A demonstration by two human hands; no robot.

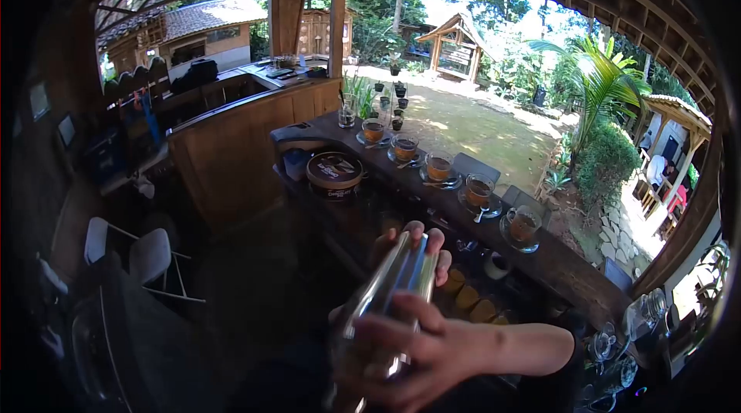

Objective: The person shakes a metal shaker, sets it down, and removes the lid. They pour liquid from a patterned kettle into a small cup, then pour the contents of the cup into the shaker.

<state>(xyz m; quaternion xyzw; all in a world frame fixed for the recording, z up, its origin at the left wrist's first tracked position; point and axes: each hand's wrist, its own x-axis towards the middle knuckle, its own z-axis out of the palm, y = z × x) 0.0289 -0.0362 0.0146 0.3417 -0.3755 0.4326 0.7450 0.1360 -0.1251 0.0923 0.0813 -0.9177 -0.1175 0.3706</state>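
A shiny metal shaker (394, 282) is tilted in front of me, held between both hands. My right hand (421, 347), blurred by motion, wraps round its near, lower part. My left hand (440, 255) shows mostly as fingertips curled over the upper end; its palm is hidden behind the metal. Beyond the shaker, several glass cups of brown drink stand on saucers along the dark wooden counter (567, 270), among them a near cup (523, 225) and a far cup (373, 132). Spoons lie on some of the saucers.
A round brown tin (335, 171) stands left of the cups, near a clear glass (346, 116). Glass jars (644, 314) crowd the lower right. White folding chairs (150, 256) are at left. People (658, 170) are visible far right, outside.
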